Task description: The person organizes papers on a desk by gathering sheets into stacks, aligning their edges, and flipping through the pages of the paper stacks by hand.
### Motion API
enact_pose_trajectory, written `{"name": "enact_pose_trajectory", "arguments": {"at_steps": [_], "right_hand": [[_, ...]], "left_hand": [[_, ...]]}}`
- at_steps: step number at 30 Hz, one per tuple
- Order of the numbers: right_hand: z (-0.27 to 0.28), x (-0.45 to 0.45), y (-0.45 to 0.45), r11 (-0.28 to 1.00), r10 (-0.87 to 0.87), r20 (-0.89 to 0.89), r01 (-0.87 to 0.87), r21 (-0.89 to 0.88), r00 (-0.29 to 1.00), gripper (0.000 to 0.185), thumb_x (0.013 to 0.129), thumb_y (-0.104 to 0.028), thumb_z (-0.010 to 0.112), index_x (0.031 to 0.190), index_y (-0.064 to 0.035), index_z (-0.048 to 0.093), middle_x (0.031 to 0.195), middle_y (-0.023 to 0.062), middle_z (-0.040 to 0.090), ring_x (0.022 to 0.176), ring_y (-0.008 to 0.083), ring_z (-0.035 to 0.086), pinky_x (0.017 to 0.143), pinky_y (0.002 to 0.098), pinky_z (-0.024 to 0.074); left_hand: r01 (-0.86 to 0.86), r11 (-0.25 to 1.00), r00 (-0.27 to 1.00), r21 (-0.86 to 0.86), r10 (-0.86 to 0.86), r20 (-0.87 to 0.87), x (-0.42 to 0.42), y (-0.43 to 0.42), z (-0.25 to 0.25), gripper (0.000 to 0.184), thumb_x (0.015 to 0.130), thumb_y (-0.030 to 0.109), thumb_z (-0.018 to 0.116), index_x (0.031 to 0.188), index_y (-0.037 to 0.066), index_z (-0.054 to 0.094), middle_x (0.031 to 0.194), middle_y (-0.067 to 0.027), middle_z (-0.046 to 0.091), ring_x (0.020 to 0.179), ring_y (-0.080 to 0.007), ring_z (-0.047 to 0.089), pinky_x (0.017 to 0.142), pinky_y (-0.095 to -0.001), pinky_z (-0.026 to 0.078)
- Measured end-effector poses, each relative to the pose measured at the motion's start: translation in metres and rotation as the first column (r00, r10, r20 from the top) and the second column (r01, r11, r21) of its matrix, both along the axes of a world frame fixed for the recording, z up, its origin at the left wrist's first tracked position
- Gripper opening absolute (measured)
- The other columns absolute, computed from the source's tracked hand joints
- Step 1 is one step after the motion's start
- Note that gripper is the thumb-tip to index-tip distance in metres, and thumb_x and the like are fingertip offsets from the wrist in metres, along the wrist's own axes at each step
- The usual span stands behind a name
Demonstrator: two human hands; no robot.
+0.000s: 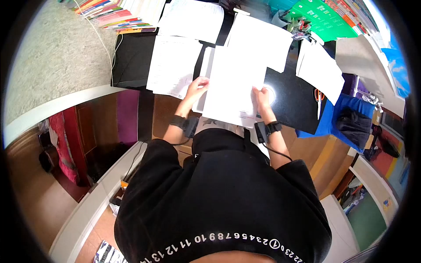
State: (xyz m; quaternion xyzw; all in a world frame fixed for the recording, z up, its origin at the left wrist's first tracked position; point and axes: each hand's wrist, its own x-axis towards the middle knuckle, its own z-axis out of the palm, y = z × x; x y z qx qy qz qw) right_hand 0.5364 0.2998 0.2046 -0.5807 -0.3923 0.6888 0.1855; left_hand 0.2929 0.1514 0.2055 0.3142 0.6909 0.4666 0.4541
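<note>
A black shirt [228,193] printed with a curved row of white numbers fills the lower middle, nearest the camera, worn by the person at work. Beyond it, a large white sheet [234,83] lies centrally between the two hands, its lower end reaching past the near edge of the black desk [291,98]. The left hand [197,90] is at its left edge with fingers bent; I cannot tell whether they pinch the paper. The right hand [262,98] has its thumb over the right edge, but whether the fingers close beneath is hidden. Each wrist wears a black strap with a small dark device. A narrow strip of paper [205,65] shows just beside the sheet's left edge, and farther left lie printed pages [173,65], with another pile [193,19] behind them. More white paper [263,37] adjoins the sheet's far right corner, crowding that side. Off to the right, orange-handled scissors [319,103] lie near the desk's edge, below a fanned set of sheets [320,70]. Along the back stand a row of books [116,15] on the left and a green box [324,19] on the right. Past the right edge, a dark garment [354,122] rests on blue fabric [322,120].
</note>
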Motion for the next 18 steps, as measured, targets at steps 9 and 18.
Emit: {"name": "enact_pose_trajectory", "arguments": {"at_steps": [9, 18], "right_hand": [[-0.049, -0.025, -0.021, 0.994, -0.072, 0.057, 0.077, -0.081, 0.996, 0.018, 0.087, -0.007, 0.058, 0.101, 0.0029, 0.061, 0.091, 0.0077, 0.066, 0.077, 0.0147, 0.060, 0.070, 0.0278, 0.0472], [-0.050, -0.044, -0.033, 0.995, -0.071, 0.055, 0.074, -0.062, 0.996, 0.020, 0.086, -0.006, 0.057, 0.103, 0.0025, 0.061, 0.094, 0.0084, 0.066, 0.080, 0.0154, 0.060, 0.071, 0.0286, 0.0470]], "left_hand": [[-0.248, 0.963, 0.947, -0.101, 0.219, -0.234, 0.021, -0.012, -0.054, 0.035, 0.089, 0.015, 0.056, 0.120, 0.000, 0.048, 0.116, -0.0148, 0.054, 0.107, -0.0239, 0.053, 0.092, -0.0340, 0.043], [-0.348, 0.918, 0.932, -0.189, 0.361, 0.035, 0.024, -0.015, -0.081, 0.054, 0.093, 0.024, 0.053, 0.138, 0.002, 0.033, 0.135, -0.0177, 0.040, 0.122, -0.0257, 0.043, 0.102, -0.0354, 0.035]]}}
